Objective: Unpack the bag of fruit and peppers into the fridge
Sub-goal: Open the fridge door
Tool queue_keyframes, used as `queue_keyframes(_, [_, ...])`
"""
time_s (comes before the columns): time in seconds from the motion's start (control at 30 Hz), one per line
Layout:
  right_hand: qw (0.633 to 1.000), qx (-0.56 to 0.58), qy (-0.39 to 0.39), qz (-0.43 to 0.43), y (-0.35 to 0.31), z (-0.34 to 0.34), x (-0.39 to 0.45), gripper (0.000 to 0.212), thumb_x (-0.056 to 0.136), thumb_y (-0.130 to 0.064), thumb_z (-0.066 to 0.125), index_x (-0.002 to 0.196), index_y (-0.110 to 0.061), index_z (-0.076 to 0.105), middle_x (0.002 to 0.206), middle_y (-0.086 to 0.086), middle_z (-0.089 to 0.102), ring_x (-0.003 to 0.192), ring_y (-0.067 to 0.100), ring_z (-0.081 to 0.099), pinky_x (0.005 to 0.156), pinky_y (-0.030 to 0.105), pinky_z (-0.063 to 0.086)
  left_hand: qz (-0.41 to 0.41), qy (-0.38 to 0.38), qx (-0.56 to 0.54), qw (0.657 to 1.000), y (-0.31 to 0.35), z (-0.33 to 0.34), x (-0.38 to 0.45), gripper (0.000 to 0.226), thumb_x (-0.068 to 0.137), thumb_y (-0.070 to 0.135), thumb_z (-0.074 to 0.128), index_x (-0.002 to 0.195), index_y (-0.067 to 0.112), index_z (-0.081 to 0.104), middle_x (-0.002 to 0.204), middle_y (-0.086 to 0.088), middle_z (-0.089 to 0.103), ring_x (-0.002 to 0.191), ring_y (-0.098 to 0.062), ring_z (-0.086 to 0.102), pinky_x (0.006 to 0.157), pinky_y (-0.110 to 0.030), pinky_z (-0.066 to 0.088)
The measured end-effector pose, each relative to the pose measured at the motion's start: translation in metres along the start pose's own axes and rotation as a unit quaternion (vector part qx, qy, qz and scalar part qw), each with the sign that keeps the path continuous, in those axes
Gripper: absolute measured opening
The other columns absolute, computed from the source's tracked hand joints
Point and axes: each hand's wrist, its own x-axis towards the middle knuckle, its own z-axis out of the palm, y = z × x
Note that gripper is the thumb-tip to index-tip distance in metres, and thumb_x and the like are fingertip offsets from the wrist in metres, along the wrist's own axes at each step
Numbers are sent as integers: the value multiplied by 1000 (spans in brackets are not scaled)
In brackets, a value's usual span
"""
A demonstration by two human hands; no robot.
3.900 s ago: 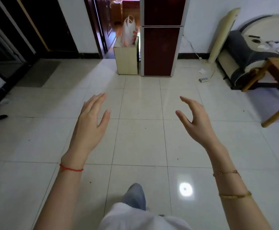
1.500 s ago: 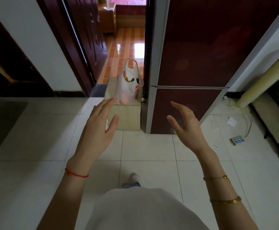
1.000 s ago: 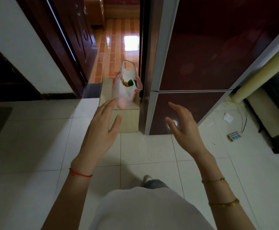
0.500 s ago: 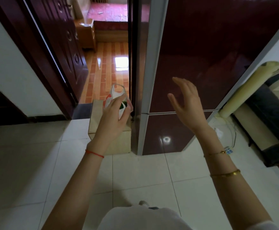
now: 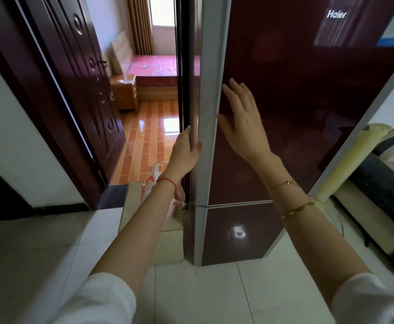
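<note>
Your left hand (image 5: 186,150) has moved off the bag (image 5: 150,183) and now grips the fridge door (image 5: 285,101) edge; the right hand (image 5: 242,122) hovers open, empty. Bag sits unpacked on the box (image 5: 167,244) left of the fridge, so door-opening comes first.

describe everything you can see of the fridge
The fridge is a tall upright unit with glossy dark red door fronts, grey edge trim and a white Haier logo at the top. A seam splits the upper door from the lower one; both look closed. It stands on pale floor tiles beside a doorway. The left hand grips the upper door's left edge; the right hand hovers open before it.
</note>
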Motion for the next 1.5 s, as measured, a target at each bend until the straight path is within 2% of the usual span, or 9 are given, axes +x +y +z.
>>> queue_keyframes(0.13, [1000, -13, -12, -10, 5, 15, 15, 63, 98, -24, 54, 153, -9, 28, 162, 9, 21, 152, 30, 14, 123, 46, 20, 9, -29, -5, 1000, 3, 10, 19, 49, 104, 18, 47, 150, 7, 34, 151, -13, 44, 138, -26, 42, 88, -7, 27])
queue_keyframes(0.33, [1000, -16, -21, -8, 11, 26, 18, 66, 98, -23, 54, 155, -11, 23, 164, 7, 17, 152, 28, 11, 124, 45, 19, 2, -51, -40, 998, -10, 22, 32, 45, 102, 19, 50, 145, 15, 43, 141, -9, 54, 127, -22, 53, 103, -32, 45])
queue_keyframes(0.5, [1000, -6, -28, 3, 11, 28, 18, 68, 99, -24, 54, 156, -13, 19, 165, 6, 14, 153, 26, 8, 124, 45, 18, 2, -59, -21, 998, -12, 21, 36, 47, 102, 11, 46, 148, 16, 39, 146, -8, 48, 132, -23, 48, 92, -22, 39])
queue_keyframes(0.63, [1000, -3, -21, 4, 8, 32, 15, 68, 99, -23, 54, 156, -12, 20, 164, 6, 14, 153, 26, 9, 124, 44, 19, 0, -71, -9, 997, -16, 21, 36, 45, 102, 11, 46, 146, 19, 41, 143, -5, 50, 108, -11, 54, 71, -10, 42])
queue_keyframes(0.7, [1000, -3, 0, 3, 5, 32, 11, 66, 99, -21, 55, 155, -11, 23, 163, 8, 17, 152, 28, 13, 123, 44, 23, 3, -71, -5, 997, -20, 21, 29, 44, 101, 12, 45, 144, 19, 43, 144, -5, 50, 109, -11, 57, 71, -9, 41])
queue_keyframes(0.8, [999, -5, 50, 2, -2, 27, -6, 63, 98, -22, 56, 153, -9, 28, 160, 11, 23, 150, 30, 20, 120, 44, 27, 29, -62, -2, 998, -20, 21, 1, 43, 100, 5, 40, 141, 16, 47, 141, -4, 49, 120, -15, 55, 87, -13, 41])
queue_keyframes(0.93, [996, -14, 89, 6, -13, 15, -37, 65, 97, -29, 59, 151, -5, 32, 160, 14, 22, 150, 32, 20, 123, 41, 21, 63, -27, -15, 998, -13, 15, -34, 31, 100, 10, 50, 130, 10, 59, 126, -5, 65, 110, -11, 60, 94, -17, 46])
queue_keyframes(1.33, [984, -32, 169, 47, -23, -54, -127, 76, 88, -28, 74, 145, 4, 36, 156, 21, 30, 148, 35, 25, 118, 52, 28, 204, -27, -37, 978, 10, 40, -123, 16, 85, 17, 72, 100, 14, 78, 95, 6, 78, 84, 5, 70, 77, -7, 53])
queue_keyframes(1.5, [979, -60, 190, 47, -14, -93, -165, 79, 85, -24, 75, 146, 2, 32, 156, 20, 30, 148, 34, 26, 118, 53, 29, 289, -13, 1, 957, 36, 53, -144, 14, 87, 17, 69, 98, 14, 77, 91, 3, 77, 81, -2, 70, 72, -21, 60])
